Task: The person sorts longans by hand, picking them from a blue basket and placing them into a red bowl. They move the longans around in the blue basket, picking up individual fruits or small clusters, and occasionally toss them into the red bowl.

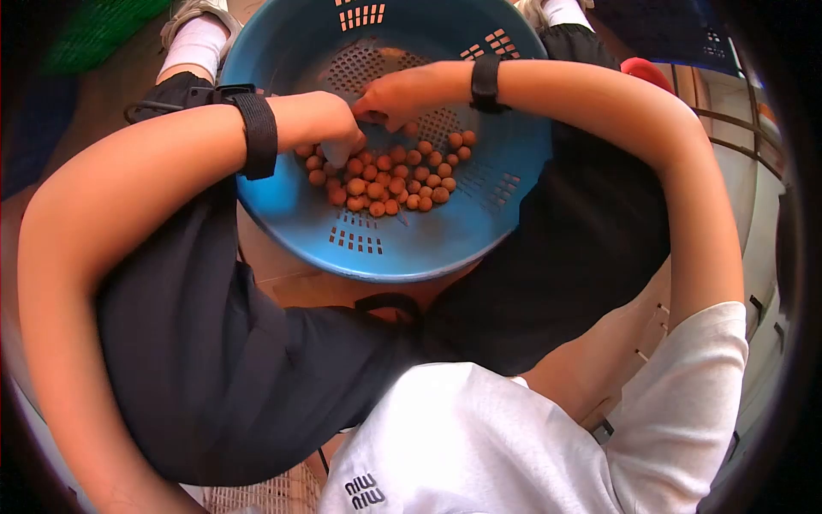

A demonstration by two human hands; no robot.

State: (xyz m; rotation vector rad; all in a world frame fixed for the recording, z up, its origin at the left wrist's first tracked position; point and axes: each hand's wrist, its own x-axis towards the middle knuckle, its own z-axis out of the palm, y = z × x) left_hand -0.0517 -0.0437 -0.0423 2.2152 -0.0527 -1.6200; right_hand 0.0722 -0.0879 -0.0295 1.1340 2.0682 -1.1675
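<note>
Several small round brown fruits [397, 185] lie loose on the bottom of a blue perforated plastic basket [282, 224], most of them in its near half. Over the left side of the pile is my left hand [332, 124], its fingers bent down beside something pale and partly covered; what it grips is hidden. My right hand [390, 101] reaches in from the right, above the holed bottom, with its fingers curled close to the left fingertips. Anything between the right fingers is too small to make out.
My legs in dark trousers [565, 248] flank the basket, with the feet beyond it. A green item [98, 30] lies at the upper left. Something red [648, 72] and metal bars stand at the right. A woven surface [274, 494] shows below.
</note>
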